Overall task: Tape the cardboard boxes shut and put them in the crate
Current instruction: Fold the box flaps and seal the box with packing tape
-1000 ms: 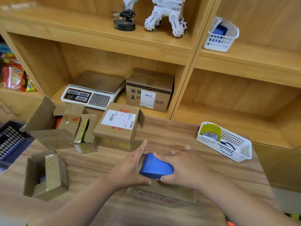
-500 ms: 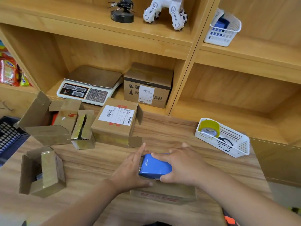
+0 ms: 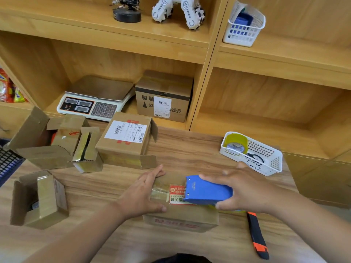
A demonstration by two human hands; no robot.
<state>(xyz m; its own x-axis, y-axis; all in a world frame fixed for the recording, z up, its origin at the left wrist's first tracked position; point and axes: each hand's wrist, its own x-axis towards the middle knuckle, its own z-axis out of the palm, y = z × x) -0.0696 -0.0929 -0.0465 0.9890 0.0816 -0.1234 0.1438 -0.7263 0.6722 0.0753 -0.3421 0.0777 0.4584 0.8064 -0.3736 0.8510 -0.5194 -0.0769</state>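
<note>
A flat cardboard box (image 3: 182, 220) with red print lies on the wooden table in front of me. My left hand (image 3: 142, 194) presses flat on its left end, fingers straight. My right hand (image 3: 245, 192) grips a blue tape dispenser (image 3: 208, 192) on the right half of the box top, and a strip of clear tape runs along the top to its left. Several open cardboard boxes stand at the left: a labelled one (image 3: 125, 141), a narrow one (image 3: 87, 150), a wide one (image 3: 43, 141) and a near one (image 3: 38, 200). A dark crate (image 3: 8, 162) shows at the left edge.
A white basket (image 3: 266, 158) with a yellow tape roll (image 3: 235, 142) and scissors stands at the right. An orange-and-black utility knife (image 3: 257, 236) lies right of the box. The shelf behind holds a scale (image 3: 91, 103) and a closed box (image 3: 163, 95).
My right hand has drawn the blue dispenser to the right along the box top, leaving tape behind it. My left hand stays pressed on the left end.
</note>
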